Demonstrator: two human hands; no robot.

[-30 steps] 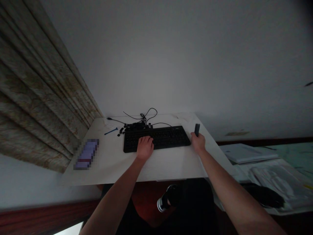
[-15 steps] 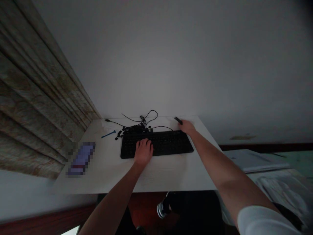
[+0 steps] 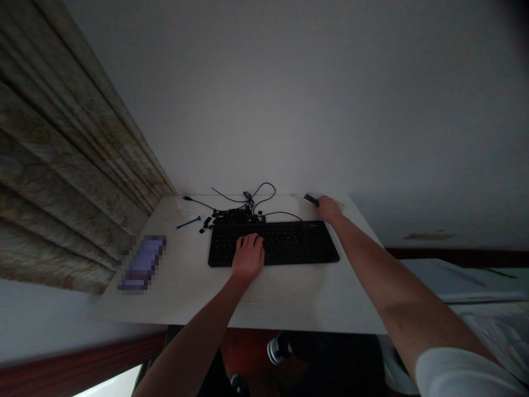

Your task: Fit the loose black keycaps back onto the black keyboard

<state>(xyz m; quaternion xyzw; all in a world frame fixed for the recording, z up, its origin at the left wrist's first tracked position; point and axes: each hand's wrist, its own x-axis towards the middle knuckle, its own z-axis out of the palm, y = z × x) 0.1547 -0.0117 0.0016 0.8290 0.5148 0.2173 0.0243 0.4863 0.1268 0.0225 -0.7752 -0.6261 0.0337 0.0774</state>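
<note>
A black keyboard [image 3: 297,246] lies flat on the white table [image 3: 285,298]. My left hand [image 3: 248,256] rests on the left half of its keys, palm down, fingers stretched out and holding nothing. Just past the keyboard's far right corner, my right hand [image 3: 329,208] is closed around a short, dark, bar-shaped object [image 3: 311,199]. That object points left, and its exact kind is too dim to make out. Behind the keyboard sits a heap of small black keycaps [image 3: 235,216], a few of them scattered to the left.
A black cable [image 3: 270,187] loops behind the keycaps. To their left lies a thin blue tool [image 3: 189,223]. A blurred-out purple phone-like item [image 3: 144,262] is at the table's left side, near a patterned curtain [image 3: 74,165]. The wall [image 3: 264,110] borders the far edge.
My right hand has shifted slightly away from the keyboard, still gripping the dark object. My left hand stays on the keys. The whole view has moved a little.
</note>
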